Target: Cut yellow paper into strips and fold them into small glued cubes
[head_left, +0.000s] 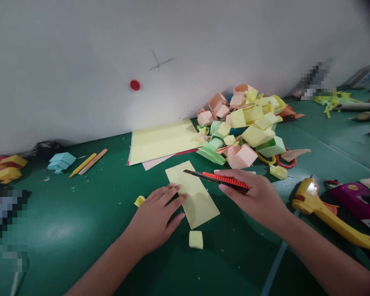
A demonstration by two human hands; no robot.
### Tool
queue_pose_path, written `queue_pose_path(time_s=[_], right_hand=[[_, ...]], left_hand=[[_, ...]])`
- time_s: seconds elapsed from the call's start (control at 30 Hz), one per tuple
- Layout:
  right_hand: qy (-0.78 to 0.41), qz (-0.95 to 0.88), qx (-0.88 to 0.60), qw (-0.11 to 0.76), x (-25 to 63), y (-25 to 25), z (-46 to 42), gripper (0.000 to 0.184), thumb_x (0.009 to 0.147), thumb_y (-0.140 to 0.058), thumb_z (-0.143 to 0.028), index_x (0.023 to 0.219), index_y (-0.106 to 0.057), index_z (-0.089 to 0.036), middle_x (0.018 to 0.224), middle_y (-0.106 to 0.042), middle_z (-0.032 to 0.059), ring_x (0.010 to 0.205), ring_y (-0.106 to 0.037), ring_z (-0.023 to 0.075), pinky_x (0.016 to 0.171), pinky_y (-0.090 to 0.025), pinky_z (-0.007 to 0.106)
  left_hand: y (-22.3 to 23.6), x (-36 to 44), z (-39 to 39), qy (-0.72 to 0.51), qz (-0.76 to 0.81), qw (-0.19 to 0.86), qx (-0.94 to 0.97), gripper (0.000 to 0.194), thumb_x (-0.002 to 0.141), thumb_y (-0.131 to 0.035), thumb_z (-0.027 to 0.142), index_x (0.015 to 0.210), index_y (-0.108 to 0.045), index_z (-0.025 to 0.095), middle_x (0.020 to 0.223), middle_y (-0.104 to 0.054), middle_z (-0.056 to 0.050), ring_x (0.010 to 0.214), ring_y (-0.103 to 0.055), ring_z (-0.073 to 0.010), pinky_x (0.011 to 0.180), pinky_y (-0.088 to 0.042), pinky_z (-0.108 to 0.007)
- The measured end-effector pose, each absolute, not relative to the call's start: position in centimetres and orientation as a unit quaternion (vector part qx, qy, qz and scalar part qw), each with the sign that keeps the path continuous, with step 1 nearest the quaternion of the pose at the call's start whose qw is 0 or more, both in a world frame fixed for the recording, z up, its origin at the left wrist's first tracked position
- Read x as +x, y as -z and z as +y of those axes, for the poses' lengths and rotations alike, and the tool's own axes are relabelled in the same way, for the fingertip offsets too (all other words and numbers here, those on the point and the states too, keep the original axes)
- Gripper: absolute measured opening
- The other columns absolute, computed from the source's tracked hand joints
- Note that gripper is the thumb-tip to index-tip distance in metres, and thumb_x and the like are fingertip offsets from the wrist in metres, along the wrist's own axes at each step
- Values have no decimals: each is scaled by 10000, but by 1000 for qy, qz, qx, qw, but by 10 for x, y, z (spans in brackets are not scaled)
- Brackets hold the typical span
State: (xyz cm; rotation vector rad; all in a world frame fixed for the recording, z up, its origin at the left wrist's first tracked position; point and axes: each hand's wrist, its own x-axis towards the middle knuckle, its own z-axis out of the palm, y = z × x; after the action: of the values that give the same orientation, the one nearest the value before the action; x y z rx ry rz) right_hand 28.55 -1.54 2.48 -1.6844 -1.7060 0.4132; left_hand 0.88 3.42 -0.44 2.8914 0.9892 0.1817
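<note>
A pale yellow paper strip [200, 205] lies slanted on the green table in front of me. My left hand [158, 216] rests over its left edge, fingers stretched out and touching the paper. In my right hand [260, 197] is a utility knife [225, 179] with an orange-red ribbed body. Its blade is out and points left, over the upper part of the strip; I cannot tell whether the tip touches the paper. A small yellow paper cube [196, 239] sits just below the strip. Beside my left fingers lies a small yellow paper scrap [139, 201].
Stacked paper sheets [163, 142] lie against the wall. Right of them is a heap of folded paper pieces [249, 119], with scissors handles [288, 163] at its edge. A yellow glue gun [329, 213] lies at right. Two pencils [88, 163] and a blue paper shape [61, 161] are at left.
</note>
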Motion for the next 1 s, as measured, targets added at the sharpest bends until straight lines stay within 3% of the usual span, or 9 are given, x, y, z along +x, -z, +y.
queue_pose_path(time_s=[0.17, 0.27, 0.37, 0.53, 0.7, 0.87, 1.0], right_hand=[[-163, -664, -643, 346, 286, -22, -16, 296, 892, -597, -290, 1155, -733, -276, 1093, -790, 25, 953, -752, 238, 806, -613, 341], [-178, -660, -639, 353, 285, -20, -16, 291, 902, -600, -297, 1166, -723, -279, 1181, -766, 24, 1058, -731, 241, 837, -611, 334], [-186, -665, -635, 347, 286, -18, -16, 283, 914, -601, -309, 1169, -718, -276, 1204, -758, 32, 1091, -721, 251, 846, -611, 345], [-188, -683, -621, 337, 286, -15, -16, 284, 921, -599, -310, 1179, -716, -285, 1214, -755, 33, 1103, -719, 263, 870, -608, 368], [-203, -702, -604, 318, 281, -12, -17, 277, 915, -589, -278, 1156, -726, -284, 1181, -764, 33, 1074, -727, 260, 847, -613, 365], [-239, -713, -587, 300, 272, -7, -18, 296, 908, -577, -239, 1159, -729, -277, 1182, -760, 26, 1076, -719, 237, 911, -593, 373], [-247, -720, -576, 297, 268, -1, -17, 295, 909, -571, -224, 1153, -731, -272, 1186, -759, 28, 1078, -715, 229, 946, -578, 380]], left_hand=[[4, 7, 36, -77, 294, 40, 952, 420, 1029, -474, 340, 1428, -541, 228, 1516, -528, -88, 1420, -468, -292, 1172, -406, -544], [-3, 9, 26, -94, 279, 35, 955, 365, 1035, -437, 289, 1339, -619, 199, 1406, -620, -108, 1281, -581, -299, 1065, -495, -545], [-8, 9, 10, -98, 269, 53, 957, 348, 1032, -422, 247, 1288, -658, 243, 1295, -684, -82, 1145, -642, -269, 946, -556, -489], [-2, -7, -5, -86, 280, 75, 953, 389, 1020, -462, 221, 1362, -614, 328, 1419, -626, -11, 1312, -565, -264, 1056, -504, -497], [4, -20, -3, -93, 301, 76, 946, 355, 1037, -431, 240, 1314, -650, 281, 1431, -621, -20, 1366, -528, -263, 1116, -449, -515], [-4, -12, 3, -34, 277, 53, 959, 537, 1015, -493, 329, 1538, -406, 246, 1596, -425, -54, 1502, -329, -329, 1140, -384, -554], [-5, -8, 6, -2, 223, 76, 972, 528, 1026, -478, 334, 1544, -389, 291, 1585, -443, -19, 1514, -319, -273, 1182, -310, -503]])
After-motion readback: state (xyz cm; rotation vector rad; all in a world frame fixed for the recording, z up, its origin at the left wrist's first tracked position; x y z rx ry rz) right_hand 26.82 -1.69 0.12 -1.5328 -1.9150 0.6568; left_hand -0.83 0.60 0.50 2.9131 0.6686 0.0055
